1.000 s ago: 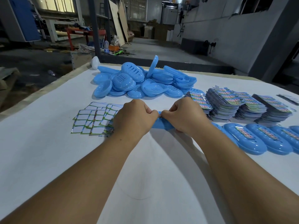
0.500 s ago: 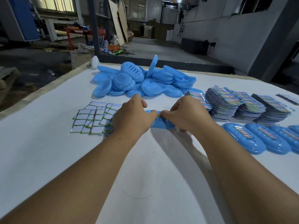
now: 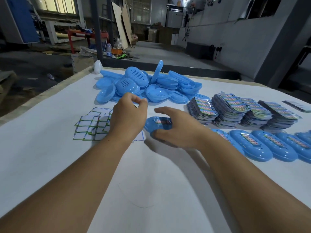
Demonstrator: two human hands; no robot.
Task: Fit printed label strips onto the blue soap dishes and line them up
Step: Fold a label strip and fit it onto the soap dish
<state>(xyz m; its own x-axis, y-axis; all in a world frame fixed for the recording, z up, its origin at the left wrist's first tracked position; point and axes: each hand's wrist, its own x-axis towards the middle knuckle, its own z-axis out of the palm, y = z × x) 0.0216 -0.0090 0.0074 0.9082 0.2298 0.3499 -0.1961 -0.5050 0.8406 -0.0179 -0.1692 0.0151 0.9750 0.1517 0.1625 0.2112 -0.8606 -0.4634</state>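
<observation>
Covering the whole worktop, a white sheet (image 3: 50, 157) runs to a pale table edge (image 3: 42, 96) on the far left, with dark concrete floor (image 3: 33, 64) beyond it. Farther back stand a dark post (image 3: 96, 31), leaning boards (image 3: 123, 24) and a grey wall (image 3: 235, 39) on the right. A heap of blue soap dishes (image 3: 144, 86) sits at the far middle, stacks of printed label strips (image 3: 235, 108) to its right, and a row of labelled dishes (image 3: 269, 145) along the near right. White-backed cards (image 3: 92, 125) lie spread on the left. The right hand (image 3: 178, 130) curls thumb and fingers round a labelled soap dish (image 3: 157, 123) near the centre. The left hand (image 3: 127, 115) hovers above the cards, fingers loosely curled toward the thumb, holding nothing visible. Bare sheet lies near, between the forearms.
</observation>
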